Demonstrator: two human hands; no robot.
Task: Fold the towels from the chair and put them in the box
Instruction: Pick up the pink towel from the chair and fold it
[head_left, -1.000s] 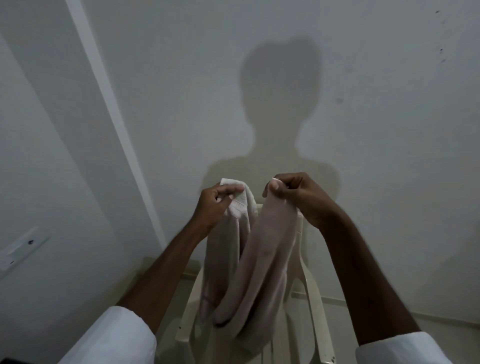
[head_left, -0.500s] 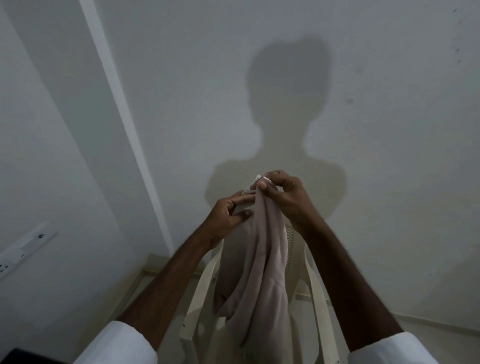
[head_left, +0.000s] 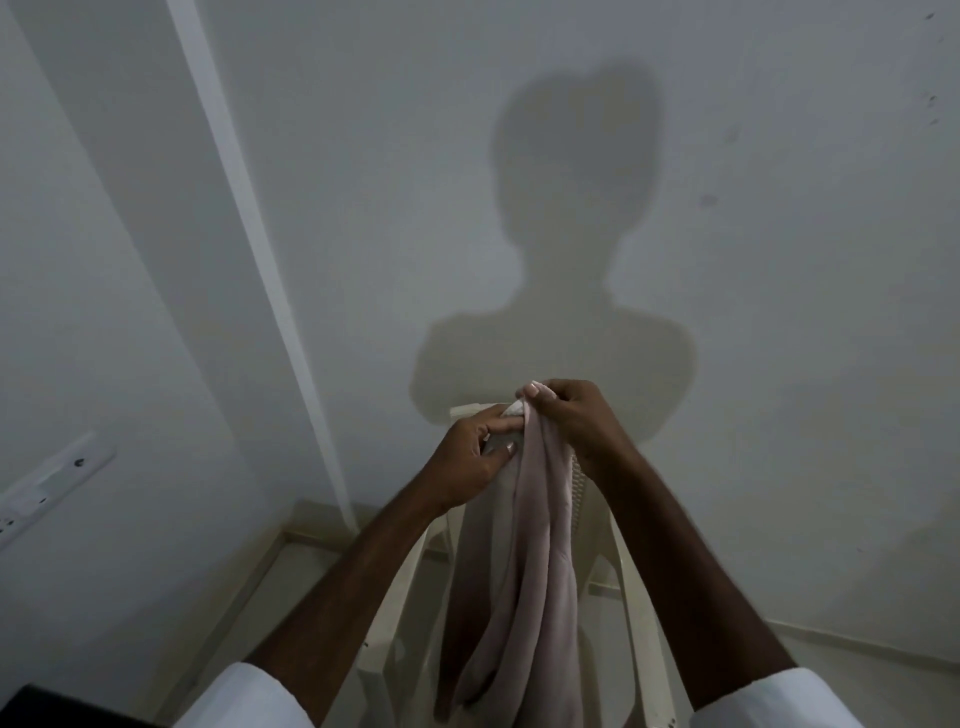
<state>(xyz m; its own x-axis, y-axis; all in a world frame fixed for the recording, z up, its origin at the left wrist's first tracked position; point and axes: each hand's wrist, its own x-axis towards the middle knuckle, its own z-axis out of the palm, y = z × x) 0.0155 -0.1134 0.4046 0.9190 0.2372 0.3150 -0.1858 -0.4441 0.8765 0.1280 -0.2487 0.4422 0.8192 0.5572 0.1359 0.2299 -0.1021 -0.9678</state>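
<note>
A pale pink towel (head_left: 524, 582) hangs in long folds in front of a cream plastic chair (head_left: 636, 618). My right hand (head_left: 571, 421) pinches the towel's top corners between thumb and fingers, above the chair's back. Right beside it, my left hand (head_left: 470, 452) has its fingers curled against the same top edge, its thumb against the cloth lower down. The two hands touch at the top of the towel. The towel covers most of the chair's seat and back. No box is in view.
White walls meet in a corner behind the chair, with a white conduit strip (head_left: 270, 270) running up. A switch plate (head_left: 47, 483) is on the left wall. A dark object's corner (head_left: 57, 709) shows at bottom left. My shadow falls on the wall.
My hands came together from about a hand's width apart, bringing the towel's two top corners against each other. The towel now hangs as one narrow doubled strip.
</note>
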